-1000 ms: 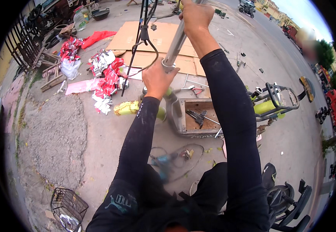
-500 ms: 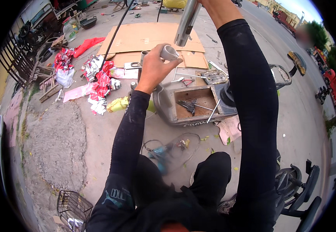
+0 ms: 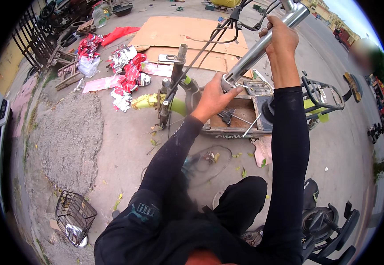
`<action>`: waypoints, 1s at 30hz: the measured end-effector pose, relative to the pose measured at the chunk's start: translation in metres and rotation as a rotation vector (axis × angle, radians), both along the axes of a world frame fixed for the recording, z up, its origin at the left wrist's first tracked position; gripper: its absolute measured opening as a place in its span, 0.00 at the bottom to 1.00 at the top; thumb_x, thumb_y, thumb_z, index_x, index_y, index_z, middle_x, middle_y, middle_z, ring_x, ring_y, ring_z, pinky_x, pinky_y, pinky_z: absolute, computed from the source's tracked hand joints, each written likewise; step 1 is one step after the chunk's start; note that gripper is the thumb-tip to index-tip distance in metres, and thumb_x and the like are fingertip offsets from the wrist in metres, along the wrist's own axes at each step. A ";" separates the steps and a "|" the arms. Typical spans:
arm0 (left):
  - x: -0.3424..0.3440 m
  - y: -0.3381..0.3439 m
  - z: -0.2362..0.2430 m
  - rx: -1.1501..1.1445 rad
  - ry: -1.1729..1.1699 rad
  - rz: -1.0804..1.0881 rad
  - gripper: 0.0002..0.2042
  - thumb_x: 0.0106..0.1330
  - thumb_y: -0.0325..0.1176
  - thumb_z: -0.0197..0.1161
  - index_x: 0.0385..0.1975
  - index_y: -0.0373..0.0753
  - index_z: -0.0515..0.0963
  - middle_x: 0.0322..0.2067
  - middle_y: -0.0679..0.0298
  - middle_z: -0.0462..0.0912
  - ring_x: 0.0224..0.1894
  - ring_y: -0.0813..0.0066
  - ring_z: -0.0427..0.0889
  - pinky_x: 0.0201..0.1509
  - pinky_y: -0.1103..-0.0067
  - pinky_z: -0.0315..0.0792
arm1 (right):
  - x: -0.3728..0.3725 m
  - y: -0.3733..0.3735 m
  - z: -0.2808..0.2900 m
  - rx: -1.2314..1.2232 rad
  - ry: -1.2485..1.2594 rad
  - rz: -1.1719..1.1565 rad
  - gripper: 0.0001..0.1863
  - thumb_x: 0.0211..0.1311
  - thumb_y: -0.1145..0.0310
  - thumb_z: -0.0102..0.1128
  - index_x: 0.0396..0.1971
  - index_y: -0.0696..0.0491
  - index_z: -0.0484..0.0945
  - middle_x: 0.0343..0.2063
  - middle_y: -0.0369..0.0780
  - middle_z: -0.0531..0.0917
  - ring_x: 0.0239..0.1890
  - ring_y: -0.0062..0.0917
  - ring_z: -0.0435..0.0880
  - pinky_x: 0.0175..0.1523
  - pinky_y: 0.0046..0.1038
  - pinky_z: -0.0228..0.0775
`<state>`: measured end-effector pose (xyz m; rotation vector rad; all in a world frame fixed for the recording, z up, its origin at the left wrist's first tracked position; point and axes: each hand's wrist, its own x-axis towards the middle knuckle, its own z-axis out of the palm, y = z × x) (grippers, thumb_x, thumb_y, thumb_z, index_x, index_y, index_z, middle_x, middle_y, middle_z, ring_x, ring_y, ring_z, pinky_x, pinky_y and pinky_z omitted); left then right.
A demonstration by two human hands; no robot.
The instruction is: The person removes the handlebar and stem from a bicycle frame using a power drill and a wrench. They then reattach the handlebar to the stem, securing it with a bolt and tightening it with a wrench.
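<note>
My right hand (image 3: 279, 40) grips a long, shiny steel tube (image 3: 251, 57) near its upper end; the tube slants down to the left. At its lower end, my left hand (image 3: 214, 99) holds a short silver sleeve (image 3: 227, 83), which meets the tube. Black cables (image 3: 234, 20) hang beside the upper tube. Below and left stands the scooter frame's upright post (image 3: 178, 66), with green paint lower down. The scooter's open storage box (image 3: 237, 105) lies under my hands, with a dark tool (image 3: 225, 118) inside and metal rods across it.
Cardboard sheets (image 3: 178, 31) lie behind the scooter, crumpled red-and-white wrapping (image 3: 128, 75) to the left. A wire basket (image 3: 72, 207) is at lower left, loose black parts (image 3: 320, 225) at lower right. A cord (image 3: 218, 176) lies near my knees. A road runs along the right.
Half a second ago the tube hung apart above the sleeve in my left hand; now they meet. Both have shifted rightward, and my right hand is lower in view.
</note>
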<state>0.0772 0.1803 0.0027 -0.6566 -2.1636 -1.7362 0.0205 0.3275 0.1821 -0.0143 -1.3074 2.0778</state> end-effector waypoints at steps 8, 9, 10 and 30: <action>0.010 0.011 0.001 -0.155 -0.133 -0.067 0.32 0.56 0.51 0.74 0.45 0.27 0.72 0.35 0.39 0.81 0.40 0.47 0.83 0.44 0.66 0.75 | 0.010 0.024 -0.036 -0.019 -0.113 0.030 0.10 0.55 0.77 0.65 0.28 0.58 0.70 0.20 0.39 0.73 0.15 0.26 0.73 0.20 0.29 0.67; 0.011 0.013 -0.005 -0.088 -0.088 -0.086 0.32 0.56 0.51 0.74 0.45 0.27 0.72 0.35 0.40 0.81 0.40 0.47 0.82 0.45 0.65 0.75 | 0.011 0.026 -0.041 -0.020 -0.122 0.035 0.10 0.55 0.77 0.66 0.28 0.58 0.70 0.19 0.39 0.73 0.15 0.26 0.73 0.20 0.28 0.67; 0.009 0.013 -0.014 -0.030 -0.045 -0.093 0.32 0.56 0.52 0.74 0.46 0.27 0.72 0.35 0.40 0.81 0.40 0.46 0.82 0.45 0.65 0.74 | 0.014 0.022 -0.047 -0.022 -0.124 0.005 0.10 0.55 0.76 0.66 0.28 0.57 0.70 0.19 0.38 0.73 0.15 0.25 0.73 0.21 0.29 0.66; 0.033 0.005 0.037 0.002 -0.134 -0.139 0.26 0.57 0.39 0.70 0.52 0.30 0.73 0.35 0.55 0.81 0.37 0.71 0.80 0.44 0.74 0.74 | 0.010 0.014 -0.024 0.111 -0.027 0.223 0.11 0.56 0.74 0.68 0.22 0.59 0.73 0.17 0.38 0.74 0.16 0.24 0.76 0.20 0.26 0.71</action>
